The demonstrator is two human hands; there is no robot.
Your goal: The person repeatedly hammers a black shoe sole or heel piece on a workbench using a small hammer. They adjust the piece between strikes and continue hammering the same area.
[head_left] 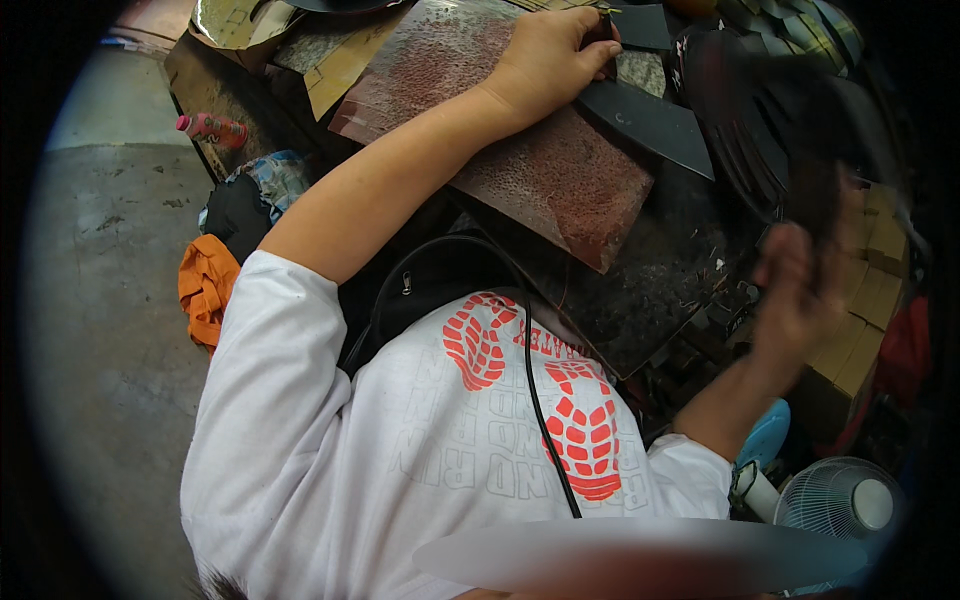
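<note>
Dark grey strip (655, 127), smooth and flat, lies slantwise over the right-hand part of a worn reddish-brown board (560, 190). Its upper-left end reaches the underside of the left hand (550, 60); whether the two touch, I cannot tell. Its broader lower-right end passes the board's edge, above the black counter (655, 290).

The board sits at an angle, one corner pointing toward the wearer's body. Between that corner and the right hand (800, 290), the counter's dark surface shows, strewn with small pale scraps toward its front edge. Dark stacked pieces (735, 120) crowd the side beyond the strip, and yellowish blocks (870, 285) stand past the right hand, so room is tighter there.

The left hand's fingers are curled, the thumb drawn in narrowly near them; what lies in the dark gap is too hidden to tell. The right hand is raised and blurred by motion, thumb apart from the fingers, with a dark object (818, 190) showing between them; whether it is gripped, I cannot tell.
</note>
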